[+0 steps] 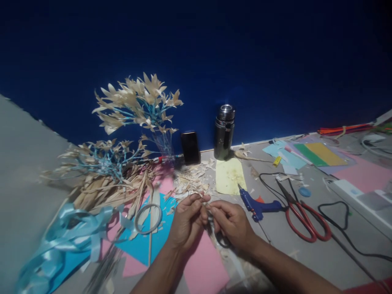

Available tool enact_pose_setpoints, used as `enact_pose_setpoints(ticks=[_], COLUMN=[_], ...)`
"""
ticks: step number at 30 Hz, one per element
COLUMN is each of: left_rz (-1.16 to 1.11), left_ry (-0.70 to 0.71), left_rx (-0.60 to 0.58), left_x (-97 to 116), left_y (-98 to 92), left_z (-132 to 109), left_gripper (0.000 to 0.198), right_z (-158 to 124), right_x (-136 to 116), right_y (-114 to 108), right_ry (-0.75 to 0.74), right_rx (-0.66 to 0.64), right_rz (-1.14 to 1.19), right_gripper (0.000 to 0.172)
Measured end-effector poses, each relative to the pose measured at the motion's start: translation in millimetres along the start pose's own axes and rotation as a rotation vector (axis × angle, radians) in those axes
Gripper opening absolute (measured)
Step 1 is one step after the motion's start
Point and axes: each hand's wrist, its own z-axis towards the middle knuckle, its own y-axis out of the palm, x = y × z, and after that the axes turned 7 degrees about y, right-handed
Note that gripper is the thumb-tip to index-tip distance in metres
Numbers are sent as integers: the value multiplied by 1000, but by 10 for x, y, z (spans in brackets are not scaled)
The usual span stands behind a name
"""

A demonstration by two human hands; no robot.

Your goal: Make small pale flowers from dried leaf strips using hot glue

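Note:
My left hand [189, 222] and my right hand [230, 222] meet above the middle of the table, fingertips pinched together. Whatever small thing lies between the fingers is hidden or too small to name. Under my right hand shows a dark loop [223, 241], perhaps a scissors handle; whether the hand holds it I cannot tell. Pink paper [203, 265] lies below my wrists. Left of my left hand are blue paper [139, 249] and a roll of tape [148, 219]. Cream scraps [192, 177] are strewn just beyond my fingers.
A blue glue gun [259, 206] and red-handled scissors [306, 220] lie to the right, near a power strip [364, 204]. Behind stand a flask [224, 136], a phone [190, 148] and pale dried-leaf flowers [134, 102]. Light-blue ribbon [70, 232] heaps at left.

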Motion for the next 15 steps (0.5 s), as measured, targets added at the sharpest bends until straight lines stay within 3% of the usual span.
enact_pose_setpoints(ticks=[15], left_rz=[66], left_ry=[36], left_rx=[-40], left_x=[-71], left_y=[-119], left_z=[16], left_gripper=[26], right_z=[-48], right_x=[25], right_y=[46], right_ry=[3], right_rx=[-34], right_rz=[-47], right_gripper=[32])
